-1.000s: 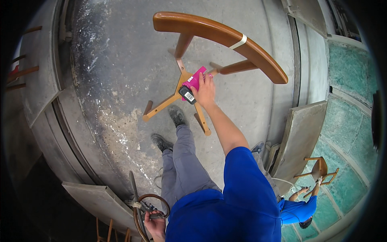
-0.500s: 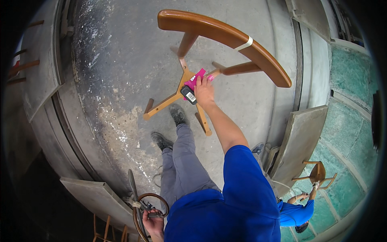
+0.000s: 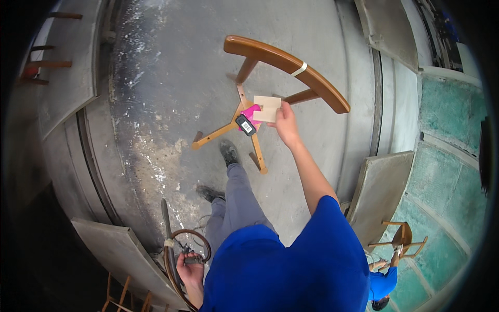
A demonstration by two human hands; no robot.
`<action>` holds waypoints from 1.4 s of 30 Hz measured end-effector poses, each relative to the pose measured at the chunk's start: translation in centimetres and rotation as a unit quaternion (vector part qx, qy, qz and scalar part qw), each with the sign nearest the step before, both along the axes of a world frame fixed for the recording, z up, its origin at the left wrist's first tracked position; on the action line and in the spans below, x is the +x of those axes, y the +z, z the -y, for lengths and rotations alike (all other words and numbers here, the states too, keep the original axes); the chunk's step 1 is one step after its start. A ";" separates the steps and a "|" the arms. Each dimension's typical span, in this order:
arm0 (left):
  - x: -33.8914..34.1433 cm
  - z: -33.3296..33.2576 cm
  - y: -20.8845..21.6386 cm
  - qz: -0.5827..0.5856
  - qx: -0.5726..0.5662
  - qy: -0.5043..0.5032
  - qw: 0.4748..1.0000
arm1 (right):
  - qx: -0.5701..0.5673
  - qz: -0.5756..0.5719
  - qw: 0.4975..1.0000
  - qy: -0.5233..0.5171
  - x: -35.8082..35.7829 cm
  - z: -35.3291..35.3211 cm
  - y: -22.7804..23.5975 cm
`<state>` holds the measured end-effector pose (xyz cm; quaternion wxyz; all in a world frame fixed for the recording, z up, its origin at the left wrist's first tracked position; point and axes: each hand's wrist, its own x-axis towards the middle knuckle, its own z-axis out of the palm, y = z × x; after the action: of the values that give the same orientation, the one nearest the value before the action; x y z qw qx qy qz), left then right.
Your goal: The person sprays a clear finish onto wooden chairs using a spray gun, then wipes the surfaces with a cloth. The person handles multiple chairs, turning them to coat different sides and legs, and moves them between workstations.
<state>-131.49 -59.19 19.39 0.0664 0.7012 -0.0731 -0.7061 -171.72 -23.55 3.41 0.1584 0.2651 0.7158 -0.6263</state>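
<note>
while your left hand (image 3: 189, 267) curls round the grey metal spray gun (image 3: 194, 259), seemingly keeping it aside, your right hand (image 3: 286, 125) pinches the notched, pale beige sheet (image 3: 270, 108) by one edge, likely sparing its face, over the brown wooden frame (image 3: 283, 60).

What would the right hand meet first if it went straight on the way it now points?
Beyond the pale card it holds, the right hand would probably meet the curved chair back first, though it might pass beneath: one view leaves depth unclear.
</note>
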 end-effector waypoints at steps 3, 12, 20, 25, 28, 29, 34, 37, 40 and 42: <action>0.4 0.2 0.2 -0.056 0.019 0.059 0.996 | -0.141 0.006 0.988 0.056 0.9 1.5 6.9; 6.1 1.3 3.7 -0.287 -0.064 0.163 0.942 | -0.081 -0.080 0.927 0.358 9.0 18.9 15.6; 22.5 3.6 5.7 -0.383 -0.236 0.165 0.878 | 0.040 -0.174 0.569 0.803 34.4 35.6 21.5; 32.1 5.0 4.6 -0.354 -0.284 0.239 0.858 | -0.034 -0.154 0.531 0.833 48.2 40.5 22.2; 35.8 5.4 4.6 -0.393 -0.290 0.291 0.822 | -0.039 -0.213 0.517 0.828 53.7 43.0 22.3; 36.6 5.8 4.5 -0.387 -0.290 0.297 0.823 | -0.033 -0.211 0.512 0.832 55.0 43.9 22.3; 40.5 8.5 3.5 -0.372 -0.313 0.339 0.805 | -0.043 -0.221 0.484 0.846 60.2 49.3 21.9; 43.2 11.8 3.1 -0.370 -0.325 0.359 0.793 | -0.053 -0.228 0.466 0.853 63.0 53.6 21.5; 45.4 16.1 3.1 -0.332 -0.315 0.397 0.796 | -0.075 -0.215 0.445 0.866 66.0 58.4 21.0; 47.2 19.4 3.7 -0.383 -0.337 0.376 0.774 | -0.104 -0.214 0.400 0.885 68.1 62.2 21.1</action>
<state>-84.24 -78.63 23.12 0.5808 0.2777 -0.0057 -0.7652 -103.63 -85.76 24.53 0.4919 -0.6781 0.4898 -0.2418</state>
